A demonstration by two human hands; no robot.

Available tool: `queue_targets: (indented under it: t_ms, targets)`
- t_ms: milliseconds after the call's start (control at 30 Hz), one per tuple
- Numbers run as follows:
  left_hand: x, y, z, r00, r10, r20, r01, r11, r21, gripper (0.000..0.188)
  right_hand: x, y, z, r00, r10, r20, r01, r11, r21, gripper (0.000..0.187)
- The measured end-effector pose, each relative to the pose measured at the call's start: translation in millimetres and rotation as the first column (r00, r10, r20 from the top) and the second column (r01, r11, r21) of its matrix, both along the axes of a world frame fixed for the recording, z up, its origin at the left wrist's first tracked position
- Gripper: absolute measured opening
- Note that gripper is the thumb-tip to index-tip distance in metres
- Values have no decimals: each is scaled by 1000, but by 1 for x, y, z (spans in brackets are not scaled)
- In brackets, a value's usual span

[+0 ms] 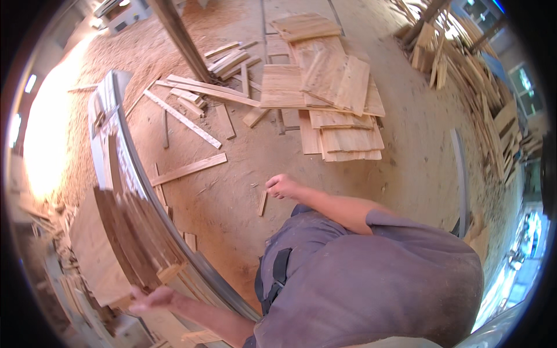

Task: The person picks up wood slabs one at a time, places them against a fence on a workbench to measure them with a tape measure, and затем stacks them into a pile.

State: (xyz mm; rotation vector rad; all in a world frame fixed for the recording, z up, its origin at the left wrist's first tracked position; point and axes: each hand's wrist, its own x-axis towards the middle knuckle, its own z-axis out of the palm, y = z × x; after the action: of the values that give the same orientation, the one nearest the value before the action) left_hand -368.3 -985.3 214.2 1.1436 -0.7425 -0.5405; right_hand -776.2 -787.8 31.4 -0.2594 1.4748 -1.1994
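My left hand (152, 298) is at the lower left, its fingers apart and a little blurred. It is by the near ends of a stack of brown boards (136, 232) standing beside a long metal machine edge; whether the fingertips touch the wood, I cannot tell. A wide pale panel (96, 249) leans left of that stack. Curled in front of my body is my right hand (281, 187), with nothing visible in its fingers. Just below it in the picture, a short wood strip (262, 203) appears to lie on the floor.
Overlapping flat wood panels (331, 75) are piled at the far middle. Loose wooden strips (188, 168) litter the floor beside the metal rail (130, 139). A post (183, 40) rises behind them. Sawdust (69, 133) is heaped far left; scrap wood (481, 98) is stacked at right.
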Motion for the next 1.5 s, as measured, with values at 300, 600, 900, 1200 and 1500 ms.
queue_targets:
  t_ms: [300, 600, 900, 1200, 1500]
  targets:
    - [-53, 27, 12, 978, 0, 208, -85, 913, 399, 48, -156, 145, -58, 858, -484, 171, 477, 875, 83, 29]
    - [-378, 80, -44, 574, -817, 49, 740, 544, 397, 56, -255, 165, -45, 612, -732, -299, 782, 616, 92, 33]
    - [-682, -62, -116, -129, -992, -5, 819, -109, 563, 68, -323, 100, -32, 291, -372, -882, 809, 588, 19, 38]
    - [-1002, -175, -265, -423, -704, 570, 796, 12, 606, 66, -344, 31, -65, 253, 94, -963, 866, 421, 269, 61]
    - [-1146, -192, -274, -690, -534, 488, 569, 16, 822, 47, -368, -9, -54, 440, 62, -896, 873, 203, 443, 66]
